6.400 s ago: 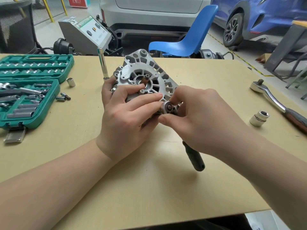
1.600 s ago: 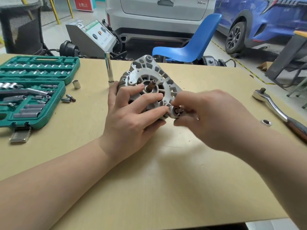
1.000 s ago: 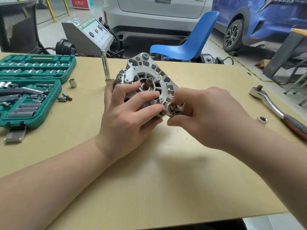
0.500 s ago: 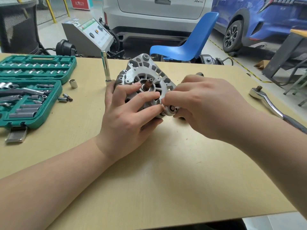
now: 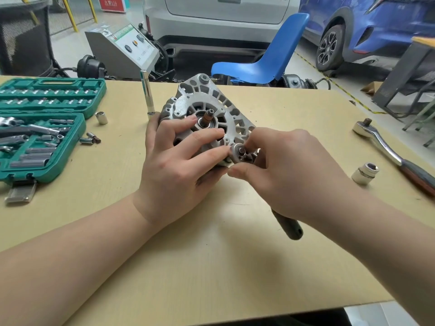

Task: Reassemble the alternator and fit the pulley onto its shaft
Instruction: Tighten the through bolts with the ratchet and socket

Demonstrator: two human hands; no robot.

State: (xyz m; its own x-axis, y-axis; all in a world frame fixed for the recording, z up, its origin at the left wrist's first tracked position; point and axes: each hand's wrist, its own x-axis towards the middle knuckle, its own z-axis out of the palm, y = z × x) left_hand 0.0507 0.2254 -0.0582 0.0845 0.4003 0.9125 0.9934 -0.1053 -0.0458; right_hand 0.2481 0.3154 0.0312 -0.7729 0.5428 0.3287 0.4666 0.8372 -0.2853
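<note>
The silver alternator [image 5: 204, 100] stands tilted on the tan table, its bare threaded shaft [image 5: 208, 115] pointing up toward me. No pulley is in view. My left hand [image 5: 179, 165] grips the housing from the left, fingers spread across its face. At the housing's lower right edge my right hand [image 5: 289, 170] holds a small ratchet. Its round head [image 5: 239, 151] sits on a fastener there. Its dark handle [image 5: 288, 228] sticks out below my palm toward me.
An open green socket case [image 5: 47, 90] lies at the left with loose sockets [image 5: 101, 117] beside it. An extension bar [image 5: 147, 92] stands upright behind my left hand. At the right lie a large ratchet [image 5: 381, 147] and a loose socket [image 5: 364, 172]. A blue chair [image 5: 266, 64] stands beyond the table.
The small ratchet's handle has swung from behind my right hand round to point toward me. My right hand shifted slightly right. My left hand keeps its hold on the alternator.
</note>
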